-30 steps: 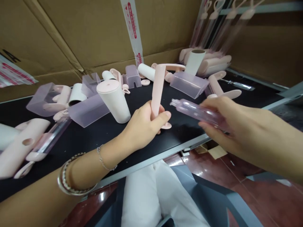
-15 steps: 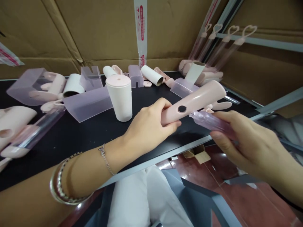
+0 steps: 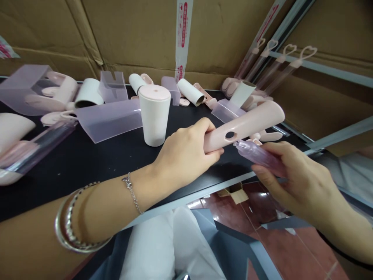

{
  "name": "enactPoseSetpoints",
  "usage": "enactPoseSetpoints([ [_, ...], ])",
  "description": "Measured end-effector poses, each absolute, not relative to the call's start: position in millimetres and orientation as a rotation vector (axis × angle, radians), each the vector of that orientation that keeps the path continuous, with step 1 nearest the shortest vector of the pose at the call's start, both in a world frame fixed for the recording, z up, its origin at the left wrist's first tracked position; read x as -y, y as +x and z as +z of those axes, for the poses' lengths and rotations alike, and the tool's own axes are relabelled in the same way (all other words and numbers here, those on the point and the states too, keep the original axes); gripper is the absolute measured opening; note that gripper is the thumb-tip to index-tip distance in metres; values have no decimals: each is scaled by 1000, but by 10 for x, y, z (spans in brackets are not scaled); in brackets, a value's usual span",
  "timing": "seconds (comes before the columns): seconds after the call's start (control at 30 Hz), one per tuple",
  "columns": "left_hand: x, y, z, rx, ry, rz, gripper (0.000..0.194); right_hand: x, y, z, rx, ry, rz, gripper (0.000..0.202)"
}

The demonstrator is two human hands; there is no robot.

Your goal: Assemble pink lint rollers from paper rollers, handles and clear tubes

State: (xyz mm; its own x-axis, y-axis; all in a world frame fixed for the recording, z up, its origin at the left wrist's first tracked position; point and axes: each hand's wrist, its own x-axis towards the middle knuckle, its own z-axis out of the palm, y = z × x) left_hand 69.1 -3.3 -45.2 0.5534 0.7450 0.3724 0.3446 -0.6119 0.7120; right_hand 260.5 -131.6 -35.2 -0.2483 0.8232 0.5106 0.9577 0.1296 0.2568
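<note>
My left hand (image 3: pixel 186 155) is closed around the lower end of a pale pink plastic tube (image 3: pixel 256 121) with a round hole in its side. The tube slants up to the right above the black table. In my right hand (image 3: pixel 300 182), between thumb and fingers, is a translucent purple plastic piece (image 3: pixel 260 155). Its narrow tip points left, just below the hole; whether it touches the tube I cannot tell. A white tapered cup (image 3: pixel 155 122) with a pink top stands upright to the left of the tube.
Purple translucent covers (image 3: pixel 113 118), white tubes (image 3: pixel 190 92) and pink parts lie along the back of the black table (image 3: pixel 87 167). At the right rear, several clear sticks with heart-shaped loops (image 3: pixel 308 52) lean by a metal frame. Cardboard (image 3: pixel 140 35) walls the back.
The camera view has shifted slightly. Both hands keep their holds, and the purple piece's tip remains close under the tube's hole.
</note>
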Motion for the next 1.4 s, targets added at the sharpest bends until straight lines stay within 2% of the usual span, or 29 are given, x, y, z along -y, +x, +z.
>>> enactPoseSetpoints([
  [0.4,21,698,-472,-860,2274,918,18,1294,2694,-441,2127,-1702,-855,30],
  [0.6,21,687,-435,-844,2165,918,19,1291,2673,-445,2111,-1717,-856,26],
  [0.73,-12,687,-464,-691,2024,842,22,1292,2673,-489,2061,-1700,-908,23],
  [0.9,-34,683,-507,-464,1937,888,15,1289,2656,-565,1958,-1771,-1031,25],
  [1.03,-29,686,-518,-397,1904,941,11,1238,2589,-592,2009,-1729,-1035,16],
  [1.13,-24,680,-512,-306,2005,1026,17,1186,2508,-601,1979,-1765,-971,4],
  [1.23,-7,660,-499,-333,2071,1113,20,1140,2440,-631,1889,-1868,-939,9],
  [1.33,-7,638,-523,-407,2095,1136,18,1109,2408,-690,1841,-1787,-977,3],
  [1.4,-32,630,-564,-391,2051,1156,18,1094,2396,-732,1840,-1736,-978,6],
])
